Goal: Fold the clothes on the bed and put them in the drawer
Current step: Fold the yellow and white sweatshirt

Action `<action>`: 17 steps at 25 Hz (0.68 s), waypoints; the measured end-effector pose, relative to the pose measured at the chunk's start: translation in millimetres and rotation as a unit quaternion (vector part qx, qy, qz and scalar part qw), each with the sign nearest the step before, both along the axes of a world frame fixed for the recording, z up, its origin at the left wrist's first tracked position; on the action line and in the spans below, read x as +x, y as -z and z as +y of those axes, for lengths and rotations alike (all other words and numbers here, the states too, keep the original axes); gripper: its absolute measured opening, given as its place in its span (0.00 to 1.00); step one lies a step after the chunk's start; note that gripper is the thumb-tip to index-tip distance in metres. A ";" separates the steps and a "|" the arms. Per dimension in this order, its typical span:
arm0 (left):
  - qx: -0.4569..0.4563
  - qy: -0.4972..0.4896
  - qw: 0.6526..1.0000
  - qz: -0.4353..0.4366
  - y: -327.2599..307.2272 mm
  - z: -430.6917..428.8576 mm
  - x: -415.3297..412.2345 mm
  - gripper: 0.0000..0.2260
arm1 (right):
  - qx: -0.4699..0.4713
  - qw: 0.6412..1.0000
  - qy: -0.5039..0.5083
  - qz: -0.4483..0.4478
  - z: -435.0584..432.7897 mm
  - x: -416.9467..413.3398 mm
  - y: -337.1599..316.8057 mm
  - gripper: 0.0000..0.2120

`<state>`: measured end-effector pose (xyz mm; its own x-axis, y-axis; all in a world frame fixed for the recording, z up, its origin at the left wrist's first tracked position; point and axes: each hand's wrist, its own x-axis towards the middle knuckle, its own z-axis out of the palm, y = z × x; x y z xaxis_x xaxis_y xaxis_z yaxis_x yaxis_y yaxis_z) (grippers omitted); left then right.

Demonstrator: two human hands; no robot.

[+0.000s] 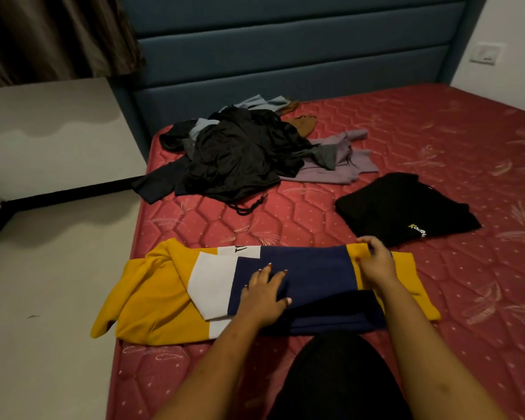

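A yellow, white and navy top (164, 298) lies partly folded across the near edge of the red mattress (437, 147), its yellow sleeve hanging over the left side. My left hand (262, 295) presses flat on its navy middle with fingers spread. My right hand (375, 262) pinches the far edge of the top where navy meets the yellow band. A folded black garment with a small logo (403, 207) lies just beyond my right hand. A loose heap of black, grey, lilac and brown clothes (240, 153) sits near the headboard.
A blue padded headboard (285, 56) closes the far end of the bed. Pale floor (43, 328) runs along the left, with a light wall, a dark skirting strip and a brown curtain (52, 34). A wall switch (485, 54) is at the right. No drawer is in view.
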<state>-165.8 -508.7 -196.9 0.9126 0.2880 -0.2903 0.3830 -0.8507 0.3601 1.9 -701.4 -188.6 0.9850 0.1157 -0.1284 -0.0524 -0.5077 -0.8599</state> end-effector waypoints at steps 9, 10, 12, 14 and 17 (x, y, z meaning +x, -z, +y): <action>0.043 0.005 0.994 0.098 17.9 -0.7 3.0 0.28 | -0.260 0.963 0.059 -0.043 -7.3 -10.5 23.8 0.34; 0.053 0.004 0.995 0.089 18.6 -1.7 2.8 0.28 | -0.290 0.955 -0.013 -0.062 3.4 -17.5 29.8 0.32; 0.056 -0.010 0.995 0.079 18.1 1.4 3.0 0.27 | -0.346 0.921 -0.171 -0.055 18.2 -25.9 43.7 0.29; 0.051 -0.039 0.993 0.100 20.1 12.3 0.3 0.28 | -0.395 0.881 -0.259 -0.028 22.3 -26.6 56.3 0.28; 0.076 -0.072 0.980 0.167 30.0 23.9 -9.2 0.31 | -0.422 0.867 -0.265 -0.028 18.6 -24.2 61.7 0.28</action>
